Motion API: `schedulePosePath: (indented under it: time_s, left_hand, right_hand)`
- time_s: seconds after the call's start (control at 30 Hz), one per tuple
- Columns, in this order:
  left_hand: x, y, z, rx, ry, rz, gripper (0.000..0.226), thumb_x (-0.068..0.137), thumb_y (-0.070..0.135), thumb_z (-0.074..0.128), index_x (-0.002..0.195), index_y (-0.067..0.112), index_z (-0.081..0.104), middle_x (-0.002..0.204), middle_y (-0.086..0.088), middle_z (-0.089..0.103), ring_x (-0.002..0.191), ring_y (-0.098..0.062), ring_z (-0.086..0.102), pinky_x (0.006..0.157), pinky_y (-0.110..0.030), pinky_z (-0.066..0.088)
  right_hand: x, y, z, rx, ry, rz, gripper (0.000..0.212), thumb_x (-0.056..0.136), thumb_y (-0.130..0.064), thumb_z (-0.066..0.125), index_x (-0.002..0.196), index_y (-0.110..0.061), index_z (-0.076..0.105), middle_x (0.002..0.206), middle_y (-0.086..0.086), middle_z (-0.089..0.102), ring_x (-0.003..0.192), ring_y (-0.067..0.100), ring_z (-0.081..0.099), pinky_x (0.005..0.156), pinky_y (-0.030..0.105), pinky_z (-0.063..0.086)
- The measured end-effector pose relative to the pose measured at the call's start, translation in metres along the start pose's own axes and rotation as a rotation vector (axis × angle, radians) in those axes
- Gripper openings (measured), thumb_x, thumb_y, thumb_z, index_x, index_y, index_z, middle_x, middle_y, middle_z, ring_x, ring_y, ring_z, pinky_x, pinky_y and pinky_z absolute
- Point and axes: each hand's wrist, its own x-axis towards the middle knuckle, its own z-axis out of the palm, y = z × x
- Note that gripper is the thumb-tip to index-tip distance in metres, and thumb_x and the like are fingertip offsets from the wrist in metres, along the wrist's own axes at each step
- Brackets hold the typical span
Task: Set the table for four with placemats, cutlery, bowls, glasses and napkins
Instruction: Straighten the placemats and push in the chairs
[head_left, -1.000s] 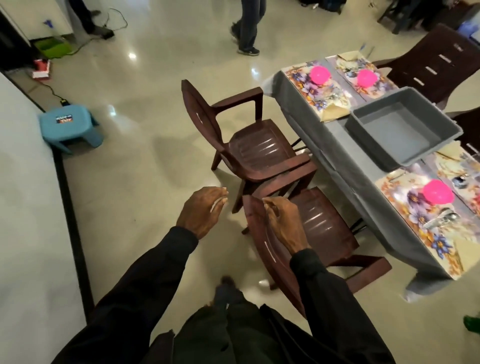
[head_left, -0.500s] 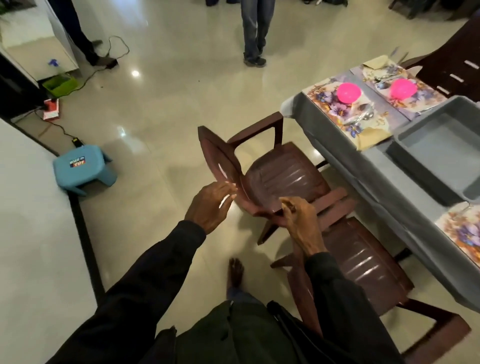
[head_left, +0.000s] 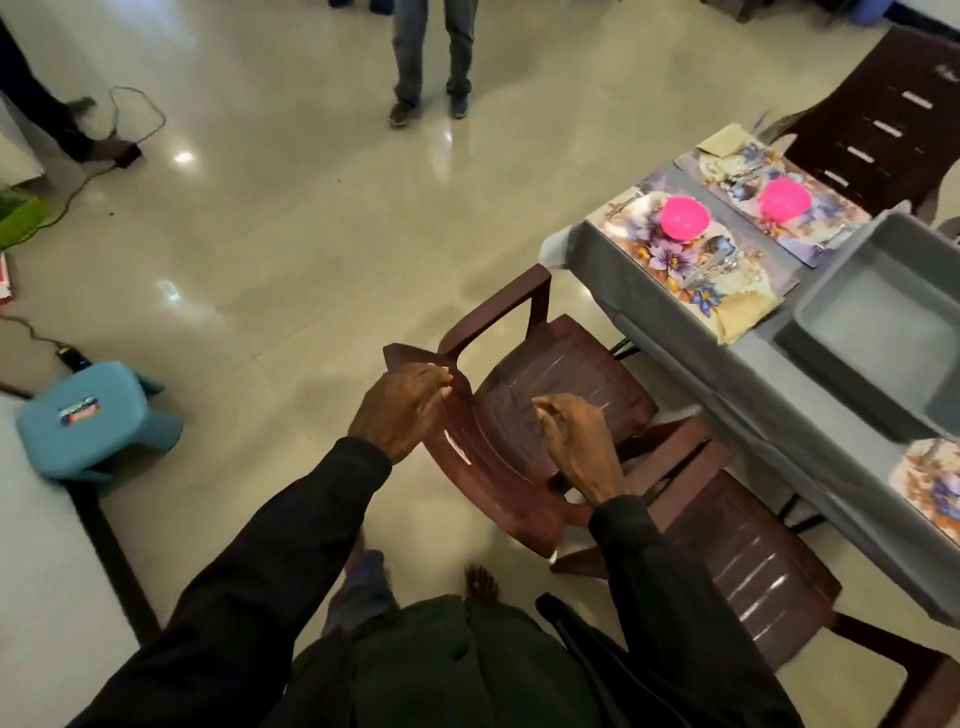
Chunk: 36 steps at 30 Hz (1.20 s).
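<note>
Head view: the left hand (head_left: 400, 413) has its fingers straight, spread against the top edge of the brown chair (head_left: 582, 364). The right hand (head_left: 576, 449) is above the backrest with fingers curled under; its grip cannot be determined. On the grey-clothed table (head_left: 649, 317), right of the chair, a pink bowl (head_left: 684, 218) sits on a floral placemat (head_left: 670, 260), near a grey tub (head_left: 883, 338)

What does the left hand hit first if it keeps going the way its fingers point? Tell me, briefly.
The brown chair's backrest. The left hand points its fingers at the backrest's top edge and seems to be right at it, though actual contact is unclear from this view.
</note>
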Motion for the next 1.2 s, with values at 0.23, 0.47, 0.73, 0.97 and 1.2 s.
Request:
schedulePosePath:
  time_s: [0.23,0.47,0.73,0.97,1.2]
  left_hand:
    - [0.085,-0.073,-0.023,-0.051,-0.097,0.161,0.022,0.096,0.014,0.069,0.117,0.009,0.074,0.117,-0.010,0.074,0.107,-0.027,0.069,0.094,-0.027,0.046]
    - [0.149,-0.140,-0.073,-0.130,-0.171,0.357,0.019,0.096,0.017,0.070,0.114,0.013,0.074,0.113,-0.004,0.074,0.101,-0.025,0.069,0.085,-0.030,0.051]
    - [0.192,-0.201,-0.096,-0.161,-0.243,0.420,0.017,0.096,0.018,0.070,0.112,0.014,0.075,0.110,-0.003,0.075,0.098,-0.025,0.071,0.082,-0.031,0.052]
    - [0.256,-0.233,-0.088,-0.142,-0.292,0.429,0.019,0.098,0.025,0.067,0.114,0.018,0.075,0.110,-0.002,0.075,0.094,-0.023,0.069,0.080,-0.028,0.049]
    - [0.282,-0.229,-0.078,-0.142,-0.360,0.557,0.022,0.099,0.028,0.066,0.114,0.015,0.075,0.110,-0.003,0.076,0.096,-0.023,0.070,0.082,-0.026,0.047]
  right_hand:
    - [0.056,-0.039,0.044,-0.040,0.064,0.142,0.020,0.100,-0.017,0.063,0.117,-0.011,0.071,0.112,0.008,0.072,0.101,0.019,0.066,0.089,0.031,0.057]
    - [0.106,-0.112,0.078,-0.069,0.233,0.318,0.021,0.101,-0.018,0.062,0.119,-0.013,0.071,0.112,0.005,0.073,0.099,0.015,0.067,0.088,0.030,0.058]
    - [0.145,-0.154,0.127,-0.148,0.297,0.443,0.022,0.102,-0.026,0.059,0.119,-0.019,0.070,0.114,0.000,0.072,0.100,0.012,0.067,0.088,0.031,0.058]
    - [0.196,-0.145,0.142,-0.122,0.366,0.559,0.020,0.105,-0.027,0.056,0.116,-0.019,0.070,0.109,-0.001,0.071,0.094,0.005,0.064,0.088,0.018,0.054]
    - [0.207,-0.150,0.148,-0.054,0.402,0.613,0.023,0.106,-0.031,0.050,0.119,-0.022,0.067,0.107,-0.009,0.065,0.093,0.000,0.061,0.089,0.021,0.056]
